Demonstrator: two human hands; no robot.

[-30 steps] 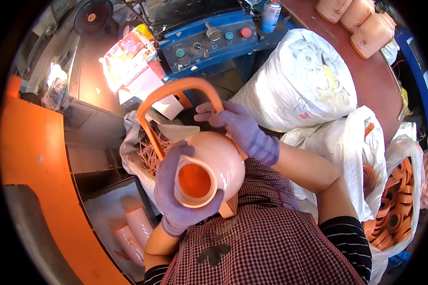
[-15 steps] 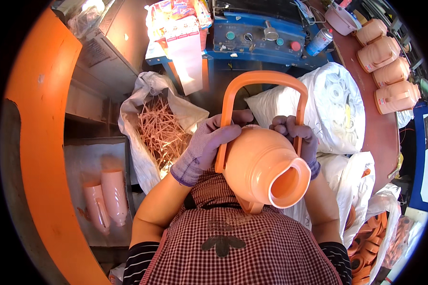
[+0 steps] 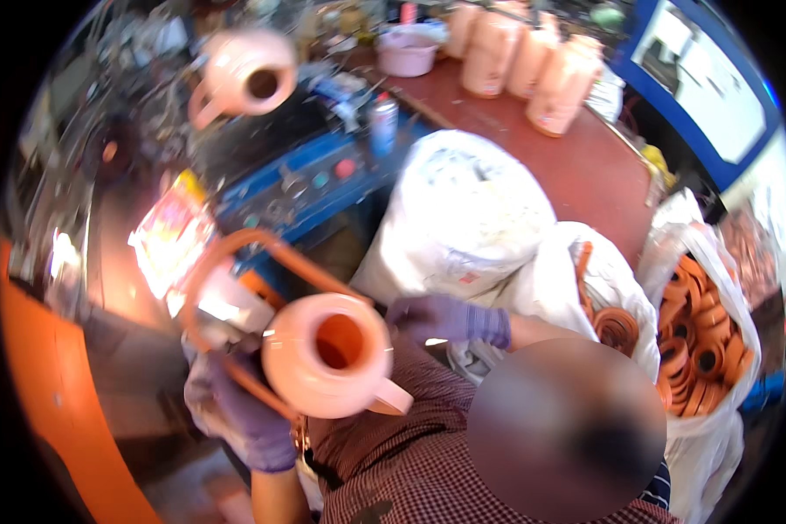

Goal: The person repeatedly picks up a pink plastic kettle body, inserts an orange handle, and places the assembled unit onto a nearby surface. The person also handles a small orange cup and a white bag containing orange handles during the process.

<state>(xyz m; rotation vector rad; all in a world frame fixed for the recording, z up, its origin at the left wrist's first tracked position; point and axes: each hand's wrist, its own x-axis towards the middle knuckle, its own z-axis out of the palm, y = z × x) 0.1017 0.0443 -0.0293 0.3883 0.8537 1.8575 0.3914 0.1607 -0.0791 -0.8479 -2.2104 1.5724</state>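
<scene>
Jug (image 3: 325, 384), peach-coloured, between left hand (image 3: 249, 397) and right hand (image 3: 432, 317)

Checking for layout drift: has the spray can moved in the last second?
No, none visible. The spray can still stands just past the red button, at the right end of the blue control panel; the whole view has swung.

Glare: plastic packet (image 3: 173, 240), left | motion blur: widespread | fisheye rim: dark, curved
</scene>
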